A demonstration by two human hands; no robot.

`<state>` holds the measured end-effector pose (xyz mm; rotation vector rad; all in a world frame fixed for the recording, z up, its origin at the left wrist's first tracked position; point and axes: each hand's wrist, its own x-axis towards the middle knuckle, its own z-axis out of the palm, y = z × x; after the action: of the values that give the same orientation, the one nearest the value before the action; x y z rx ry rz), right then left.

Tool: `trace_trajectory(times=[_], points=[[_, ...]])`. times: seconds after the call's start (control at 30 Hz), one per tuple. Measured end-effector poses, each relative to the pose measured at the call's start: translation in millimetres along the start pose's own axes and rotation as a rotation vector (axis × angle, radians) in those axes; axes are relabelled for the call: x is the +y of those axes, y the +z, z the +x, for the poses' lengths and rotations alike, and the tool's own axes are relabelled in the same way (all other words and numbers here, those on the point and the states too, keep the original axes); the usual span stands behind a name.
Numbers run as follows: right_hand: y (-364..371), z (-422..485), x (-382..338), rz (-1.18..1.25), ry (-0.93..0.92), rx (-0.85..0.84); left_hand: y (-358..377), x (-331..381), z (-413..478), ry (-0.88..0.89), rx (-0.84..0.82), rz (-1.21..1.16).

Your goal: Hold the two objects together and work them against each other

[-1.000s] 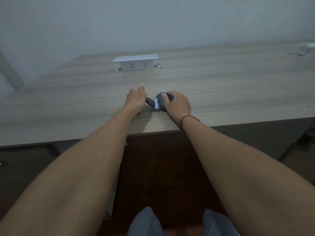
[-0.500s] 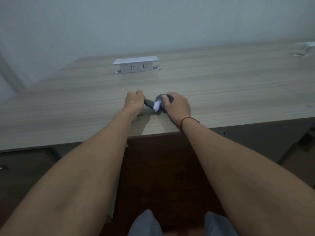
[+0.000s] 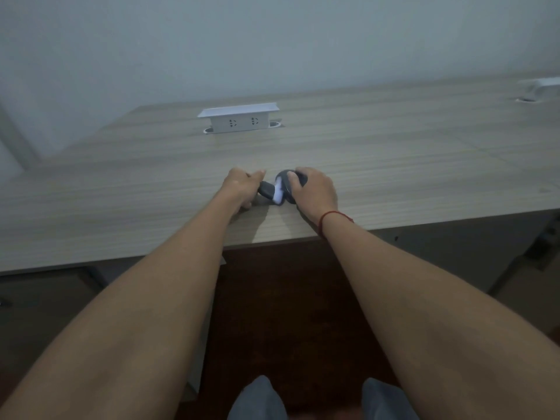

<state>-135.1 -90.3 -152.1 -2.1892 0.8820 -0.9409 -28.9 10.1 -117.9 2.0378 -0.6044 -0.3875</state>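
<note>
- Hands met near the desk's (image 3: 394, 177) front edge, well in front of the socket box (image 3: 239, 118); I saw both on one dark gadget.
- Left hand (image 3: 241, 186) had fingers curled round the dark handle piece (image 3: 266, 190), gripping it, knuckles up, thumb side toward the socket box.
- Right hand (image 3: 315, 189) was cupped over the dark round body (image 3: 288, 186), fingers wrapped on its top, holding it against the desk.
- White part (image 3: 278, 194) showed between the two dark pieces, nearer me than the socket box; I couldn't tell what it was.
- Gadget sat on the desk surface, directly in front of the socket box, slightly to its right.
- Red string band (image 3: 331, 215) circled the right wrist.
- Socket box stood raised from the desk, two outlets facing me.
- White object (image 3: 542, 84) sat far right of the socket box, blurred.
- Grey-clad knees (image 3: 260, 398) showed below the desk edge.
</note>
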Motion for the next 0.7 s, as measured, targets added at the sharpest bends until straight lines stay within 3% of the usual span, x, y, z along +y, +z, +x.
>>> trace_trajectory(times=[0.17,0.33,0.5,0.63,0.7], points=[[-0.1,0.2,-0.2,-0.004,0.016,-0.008,-10.3,2.6,-8.6,-0.068,-0.183,-0.097],[-0.8,0.1,-0.3,-0.006,0.009,-0.011,-1.7,0.2,-7.5,-0.026,0.01,-0.235],[-1.4,2.2,0.8,0.005,0.02,-0.007,-11.4,1.1,-6.5,-0.011,-0.316,-0.126],[-0.2,1.4,0.1,0.002,0.014,-0.003,-4.5,2.0,-7.0,0.016,-0.075,-0.061],[-0.1,1.9,0.8,-0.006,0.009,0.004,-4.1,2.3,-7.2,0.004,-0.197,-0.068]])
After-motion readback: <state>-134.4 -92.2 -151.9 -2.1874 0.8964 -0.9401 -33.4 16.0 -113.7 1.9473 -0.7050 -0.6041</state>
